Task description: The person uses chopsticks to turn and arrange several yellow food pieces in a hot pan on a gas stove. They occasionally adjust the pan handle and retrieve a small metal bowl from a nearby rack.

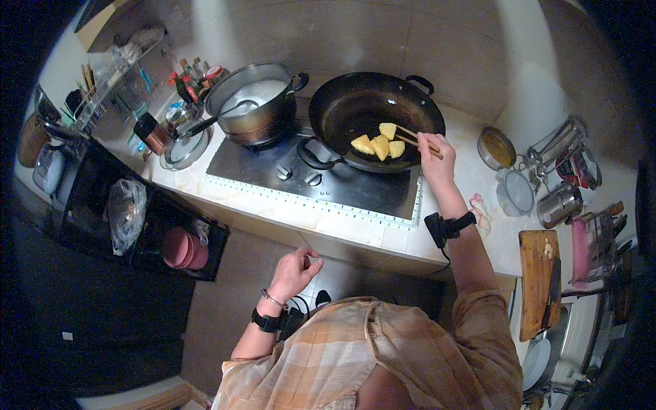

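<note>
A pair of wooden chopsticks (410, 137) is in my right hand (437, 156), which reaches over the near right rim of a dark wok (341, 102). The tips of the chopsticks are at one pale yellow piece of food (388, 130); whether they pinch it cannot be made out. Several golden-yellow pieces (380, 147) lie together low in the wok. My left hand (295, 270) hangs in front of the counter with its fingers loosely curled and nothing in it. The wok sits on the right side of a steel gas hob (318, 177).
Left of the wok stands a metal pot (256, 120) of whitish liquid with a ladle (238, 108) in it. A glass lid (187, 148) and sauce bottles (184, 87) are further left. Rightward are small bowls (515, 192), a steel canister (559, 204) and a cutting board (535, 287) with a knife (553, 292).
</note>
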Motion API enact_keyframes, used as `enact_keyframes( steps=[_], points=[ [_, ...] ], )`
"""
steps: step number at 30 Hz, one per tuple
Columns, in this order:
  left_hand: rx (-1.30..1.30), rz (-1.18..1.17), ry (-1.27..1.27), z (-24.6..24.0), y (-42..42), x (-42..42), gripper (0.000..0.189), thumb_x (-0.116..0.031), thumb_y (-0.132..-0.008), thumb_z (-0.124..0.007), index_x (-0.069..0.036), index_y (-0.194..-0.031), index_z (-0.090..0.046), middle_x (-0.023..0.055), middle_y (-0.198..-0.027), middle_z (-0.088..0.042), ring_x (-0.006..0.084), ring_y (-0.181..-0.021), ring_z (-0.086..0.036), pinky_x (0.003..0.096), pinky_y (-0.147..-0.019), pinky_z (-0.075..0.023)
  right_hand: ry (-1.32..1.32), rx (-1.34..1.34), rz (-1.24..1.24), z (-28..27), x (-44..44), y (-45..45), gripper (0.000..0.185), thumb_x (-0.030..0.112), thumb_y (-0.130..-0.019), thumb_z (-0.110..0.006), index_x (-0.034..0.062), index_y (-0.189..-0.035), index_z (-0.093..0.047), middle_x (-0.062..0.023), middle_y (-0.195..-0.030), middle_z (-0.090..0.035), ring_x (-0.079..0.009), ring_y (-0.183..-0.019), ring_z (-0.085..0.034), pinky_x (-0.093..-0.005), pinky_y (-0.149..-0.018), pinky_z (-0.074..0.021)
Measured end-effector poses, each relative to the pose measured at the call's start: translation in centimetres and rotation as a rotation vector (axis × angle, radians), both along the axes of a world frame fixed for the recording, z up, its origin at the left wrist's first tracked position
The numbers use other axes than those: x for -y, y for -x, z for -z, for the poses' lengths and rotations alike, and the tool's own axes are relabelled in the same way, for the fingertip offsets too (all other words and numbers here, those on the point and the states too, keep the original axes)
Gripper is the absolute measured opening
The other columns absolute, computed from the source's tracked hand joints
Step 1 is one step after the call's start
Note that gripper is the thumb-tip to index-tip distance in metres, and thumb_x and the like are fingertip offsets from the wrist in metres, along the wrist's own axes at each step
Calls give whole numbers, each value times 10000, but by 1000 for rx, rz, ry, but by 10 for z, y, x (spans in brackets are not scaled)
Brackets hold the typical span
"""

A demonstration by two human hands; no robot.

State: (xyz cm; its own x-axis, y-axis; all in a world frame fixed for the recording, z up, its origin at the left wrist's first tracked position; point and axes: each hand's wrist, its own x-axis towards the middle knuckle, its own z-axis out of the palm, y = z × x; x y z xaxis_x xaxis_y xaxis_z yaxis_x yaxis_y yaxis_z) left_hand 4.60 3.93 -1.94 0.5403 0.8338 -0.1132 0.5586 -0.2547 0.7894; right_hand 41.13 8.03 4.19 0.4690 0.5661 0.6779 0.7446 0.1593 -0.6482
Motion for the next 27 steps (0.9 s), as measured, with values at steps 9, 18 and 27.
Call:
enact_keyframes(
  steps=[9,18,27],
  points=[
    [11,-11,21,3,2,2,313,-300,-818,-651,-8,-926,-610,99,-544,-535,222,-504,-536,338,-498,-417,7,-197,-90,1,5,-7,181,144,-870,-616,-32,-865,-662,-124,-792,-638,-202,-668,-633,-286,-601,-502],
    [31,12,9,3,-2,1,313,-300,-820,-649,-10,-930,-611,95,-544,-536,216,-502,-533,336,-498,-413,0,-477,-161,-10,0,4,219,174,-889,-602,-32,-866,-672,-113,-785,-647,-159,-687,-634,-261,-583,-523],
    [27,10,29,2,2,-1,306,-293,-819,-652,-8,-925,-609,88,-537,-529,209,-496,-524,334,-493,-406,56,220,-163,-17,-12,31,121,118,-834,-634,12,-789,-669,-129,-631,-552,-256,-555,-552,-356,-513,-423]
  ],
)
